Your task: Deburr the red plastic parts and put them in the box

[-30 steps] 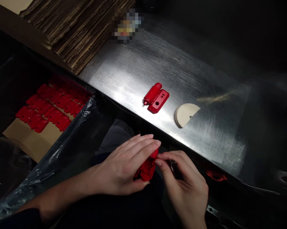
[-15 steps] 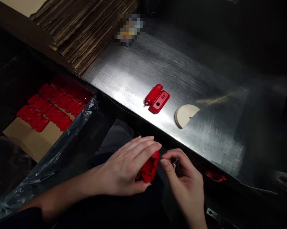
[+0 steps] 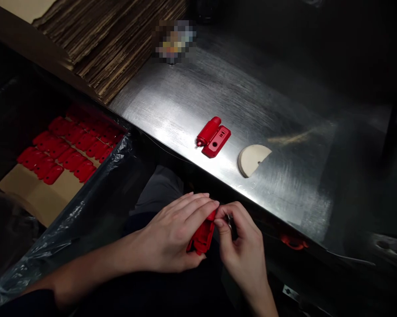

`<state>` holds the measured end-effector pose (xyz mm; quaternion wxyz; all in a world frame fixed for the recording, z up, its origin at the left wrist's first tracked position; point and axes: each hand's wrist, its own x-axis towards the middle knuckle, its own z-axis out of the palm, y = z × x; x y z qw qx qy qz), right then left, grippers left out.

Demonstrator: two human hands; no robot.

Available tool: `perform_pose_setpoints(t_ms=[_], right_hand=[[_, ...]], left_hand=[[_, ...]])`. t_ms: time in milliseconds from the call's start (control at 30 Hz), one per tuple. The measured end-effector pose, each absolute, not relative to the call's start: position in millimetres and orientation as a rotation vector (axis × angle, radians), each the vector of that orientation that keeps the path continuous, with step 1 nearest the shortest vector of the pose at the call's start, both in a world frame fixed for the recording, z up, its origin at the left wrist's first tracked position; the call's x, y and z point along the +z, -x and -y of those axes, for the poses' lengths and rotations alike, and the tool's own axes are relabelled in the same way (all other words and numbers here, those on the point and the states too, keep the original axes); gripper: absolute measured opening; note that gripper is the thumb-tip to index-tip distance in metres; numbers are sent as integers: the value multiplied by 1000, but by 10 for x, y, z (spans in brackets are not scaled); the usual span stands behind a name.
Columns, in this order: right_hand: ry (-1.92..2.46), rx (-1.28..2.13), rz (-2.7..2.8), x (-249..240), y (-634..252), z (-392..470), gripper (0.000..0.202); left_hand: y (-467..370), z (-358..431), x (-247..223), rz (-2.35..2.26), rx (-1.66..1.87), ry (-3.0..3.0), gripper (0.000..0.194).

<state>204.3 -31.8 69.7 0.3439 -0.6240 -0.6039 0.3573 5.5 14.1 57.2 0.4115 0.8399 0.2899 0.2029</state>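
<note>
Lying in rows on left: red parts (image 3: 52, 174). Left grip (image 3: 175, 231) clamped over red case (image 3: 201, 237), above lap, near desk (image 3: 287, 193) edge. On desk: red pair (image 3: 209, 131). Right grip (image 3: 243, 246) closed around metal tool (image 3: 229, 221), fingertips pinched at case's edge. Best: brace case firmly, work lightly, angle tool off left fingertips. Farther right: half-disc (image 3: 253, 159).

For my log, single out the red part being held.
The red part in the left hand, hollow side showing; other red pieces lie on the metal table or on cardboard.
</note>
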Motion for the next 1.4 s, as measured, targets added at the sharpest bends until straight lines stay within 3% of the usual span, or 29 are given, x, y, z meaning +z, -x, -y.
perform_pose_setpoints(t_ms=[233,333,400,500,767,1100,1400], right_hand=[[1661,956,1326,593,-2028,307,23],[1718,889,1267,608,-2082,274,37],[1755,869,1219,617,-2128,260,44],[1822,864,1138,599,-2168,264,39],[1497,1756,627,509,-2021,366,43],[1364,2004,527,473,-1998,402,50],[1433,1911,333,530,-1958,419,54]], left_hand=[[-61,-210,622,-721,473,-2016,94],[-62,-238,622,-709,437,-1998,96],[-71,-236,607,-707,425,-1981,100],[-81,-211,588,-750,443,-1868,113],[-4,-190,621,-759,557,-1440,118],[57,-155,516,-632,672,-1332,121],[96,-161,565,-679,583,-1281,113]])
